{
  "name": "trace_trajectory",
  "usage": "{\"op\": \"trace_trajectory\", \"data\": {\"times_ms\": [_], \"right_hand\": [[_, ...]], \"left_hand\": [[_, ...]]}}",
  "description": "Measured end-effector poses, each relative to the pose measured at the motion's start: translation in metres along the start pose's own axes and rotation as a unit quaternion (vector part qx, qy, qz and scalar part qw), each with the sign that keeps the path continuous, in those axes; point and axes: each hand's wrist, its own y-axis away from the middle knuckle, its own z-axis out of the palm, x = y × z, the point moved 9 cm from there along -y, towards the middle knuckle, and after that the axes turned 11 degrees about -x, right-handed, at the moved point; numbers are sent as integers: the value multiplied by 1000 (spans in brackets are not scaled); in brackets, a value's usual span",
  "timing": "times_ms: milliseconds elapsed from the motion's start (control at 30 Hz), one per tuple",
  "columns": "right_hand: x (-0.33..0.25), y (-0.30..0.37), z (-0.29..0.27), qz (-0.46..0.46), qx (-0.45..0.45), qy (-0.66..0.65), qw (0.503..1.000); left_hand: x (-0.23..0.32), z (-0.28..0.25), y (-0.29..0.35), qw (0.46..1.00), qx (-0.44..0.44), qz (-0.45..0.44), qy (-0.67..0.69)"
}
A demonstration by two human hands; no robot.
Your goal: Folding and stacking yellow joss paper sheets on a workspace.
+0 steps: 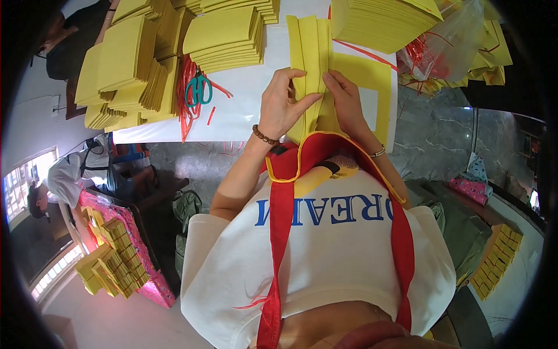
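A stack of yellow paper, folded lengthwise into long strips, stands on edge at the table's near side in front of me. My left hand grips it from the left, with thumb across the strips and fingers curled over the left edge. My right hand holds the right edge between thumb and fingers. The lower end of the paper reaches down to my red apron with yellow trim. Beneath and right of it lies a flat yellow sheet on the white tabletop.
Piles of folded yellow paper fill the table's left and back. Teal-handled scissors lie on red plastic strips. A tall yellow stack and a clear plastic bag are at right. Another person is at left, near a pink-covered table.
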Motion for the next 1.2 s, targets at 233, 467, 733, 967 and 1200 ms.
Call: {"op": "trace_trajectory", "data": {"times_ms": [233,467,733,967,1200], "right_hand": [[4,-1,-3,-6,2,6,1000],[3,0,-1,7,-3,-9,1000],[-4,3,2,33,7,4,999],[-1,4,0,31,14,-18,999],[1,5,-2,58,23,29,998]], "left_hand": [[-3,-3,2,999,14,-29,13],[-3,-3,2,998,-1,-57,-14],[-11,-2,1,997,-17,-61,31],[-12,0,1,997,-22,-58,44],[-13,-1,3,996,-23,-62,52]]}}
